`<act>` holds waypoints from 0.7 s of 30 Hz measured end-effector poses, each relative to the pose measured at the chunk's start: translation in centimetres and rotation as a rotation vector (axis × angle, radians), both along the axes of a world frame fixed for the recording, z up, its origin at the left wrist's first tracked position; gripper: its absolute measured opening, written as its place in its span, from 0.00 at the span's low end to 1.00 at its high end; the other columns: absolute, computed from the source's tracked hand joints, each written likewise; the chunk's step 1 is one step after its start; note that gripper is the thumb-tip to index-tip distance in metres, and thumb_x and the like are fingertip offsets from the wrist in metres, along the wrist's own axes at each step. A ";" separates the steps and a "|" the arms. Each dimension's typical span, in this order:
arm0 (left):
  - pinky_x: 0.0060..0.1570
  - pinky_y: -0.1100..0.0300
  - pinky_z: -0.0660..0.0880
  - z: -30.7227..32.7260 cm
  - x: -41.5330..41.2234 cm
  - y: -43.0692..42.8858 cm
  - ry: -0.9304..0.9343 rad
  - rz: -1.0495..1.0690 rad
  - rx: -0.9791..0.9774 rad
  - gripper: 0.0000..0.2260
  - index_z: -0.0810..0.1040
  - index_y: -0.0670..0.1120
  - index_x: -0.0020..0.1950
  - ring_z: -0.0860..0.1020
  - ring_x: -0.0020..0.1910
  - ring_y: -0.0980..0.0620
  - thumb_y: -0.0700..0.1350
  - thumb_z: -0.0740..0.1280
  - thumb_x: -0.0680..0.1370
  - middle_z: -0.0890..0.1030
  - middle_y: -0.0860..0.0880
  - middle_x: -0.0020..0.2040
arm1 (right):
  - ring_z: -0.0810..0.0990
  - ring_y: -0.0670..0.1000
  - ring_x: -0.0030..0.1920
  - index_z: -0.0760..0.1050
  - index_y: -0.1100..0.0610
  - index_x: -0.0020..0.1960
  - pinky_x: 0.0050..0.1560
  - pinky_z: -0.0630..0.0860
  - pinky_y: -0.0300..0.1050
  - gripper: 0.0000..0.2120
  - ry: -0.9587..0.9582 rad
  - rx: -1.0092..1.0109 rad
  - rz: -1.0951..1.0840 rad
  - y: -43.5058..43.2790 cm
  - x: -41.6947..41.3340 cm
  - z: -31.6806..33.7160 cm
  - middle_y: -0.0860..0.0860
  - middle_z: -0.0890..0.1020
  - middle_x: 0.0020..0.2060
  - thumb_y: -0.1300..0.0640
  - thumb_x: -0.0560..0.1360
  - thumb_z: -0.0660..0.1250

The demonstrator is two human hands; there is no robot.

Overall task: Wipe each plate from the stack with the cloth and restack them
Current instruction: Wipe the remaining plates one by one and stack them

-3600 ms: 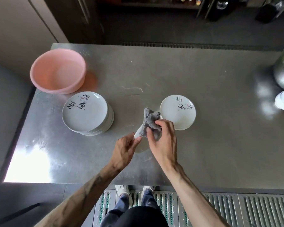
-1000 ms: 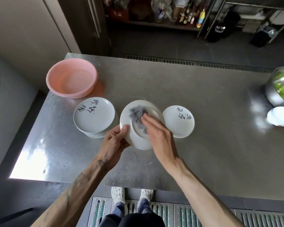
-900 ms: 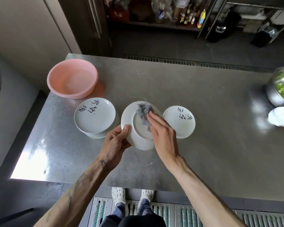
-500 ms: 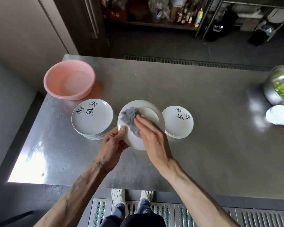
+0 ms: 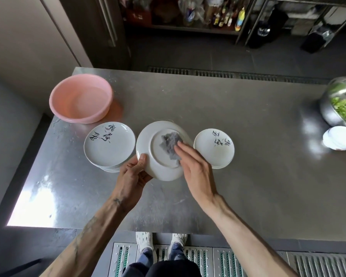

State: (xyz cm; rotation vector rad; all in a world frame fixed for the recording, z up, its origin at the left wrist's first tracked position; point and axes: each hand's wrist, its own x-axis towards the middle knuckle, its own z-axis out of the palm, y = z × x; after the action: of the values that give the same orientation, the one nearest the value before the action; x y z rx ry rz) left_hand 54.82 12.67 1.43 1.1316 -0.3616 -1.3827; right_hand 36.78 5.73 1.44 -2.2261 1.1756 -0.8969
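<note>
Between stack [image 5: 109, 148] and pile [image 5: 214, 148], plate [image 5: 146, 140] under cloth [image 5: 170, 143].

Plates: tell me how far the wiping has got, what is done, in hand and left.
Done, apparently: the small pile on the right, face up. In hand: the left hand grips the rim of an upturned plate while the right hand presses the grey cloth on its underside. Left: the taller stack on the left, after this plate joins the pile.
</note>
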 end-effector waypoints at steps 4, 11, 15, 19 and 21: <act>0.51 0.56 0.81 0.3 0.0 -0.2 -0.009 -0.004 0.001 0.14 0.85 0.46 0.62 0.83 0.57 0.50 0.46 0.61 0.85 0.84 0.45 0.61 | 0.78 0.45 0.66 0.78 0.59 0.69 0.68 0.68 0.31 0.19 -0.075 0.140 -0.134 -4.5 0.2 1.6 0.50 0.80 0.67 0.69 0.80 0.64; 0.55 0.55 0.81 1.2 0.5 -1.7 0.024 0.095 -0.008 0.14 0.82 0.43 0.65 0.80 0.59 0.49 0.45 0.60 0.86 0.82 0.43 0.63 | 0.76 0.41 0.68 0.78 0.60 0.69 0.69 0.71 0.35 0.19 -0.169 0.142 -0.225 -0.3 -0.2 0.4 0.50 0.79 0.68 0.70 0.79 0.65; 0.55 0.54 0.81 1.0 0.1 -1.4 0.030 0.084 0.021 0.14 0.81 0.42 0.66 0.80 0.60 0.49 0.45 0.60 0.86 0.82 0.43 0.63 | 0.77 0.45 0.68 0.78 0.61 0.69 0.71 0.72 0.44 0.20 -0.160 0.143 -0.245 -0.9 -0.4 0.2 0.51 0.80 0.68 0.71 0.79 0.65; 0.60 0.52 0.80 1.1 -0.7 -1.7 0.045 0.094 0.003 0.16 0.78 0.40 0.69 0.80 0.61 0.49 0.46 0.61 0.85 0.81 0.42 0.65 | 0.78 0.46 0.68 0.78 0.60 0.69 0.70 0.73 0.48 0.19 -0.187 0.160 -0.313 -2.4 0.2 0.8 0.50 0.80 0.67 0.70 0.79 0.64; 0.61 0.51 0.80 1.3 -1.1 -2.3 0.045 0.119 -0.014 0.17 0.76 0.39 0.71 0.80 0.61 0.49 0.46 0.61 0.85 0.81 0.41 0.65 | 0.76 0.45 0.69 0.78 0.60 0.69 0.71 0.73 0.47 0.20 -0.171 0.120 -0.297 0.1 0.7 0.1 0.50 0.79 0.69 0.70 0.79 0.66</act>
State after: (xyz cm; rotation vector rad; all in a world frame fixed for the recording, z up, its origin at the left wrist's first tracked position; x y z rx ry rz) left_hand 53.76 10.36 2.78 1.0911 -0.2666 -1.2968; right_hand 37.51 5.78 1.56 -1.8694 1.4598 -1.0777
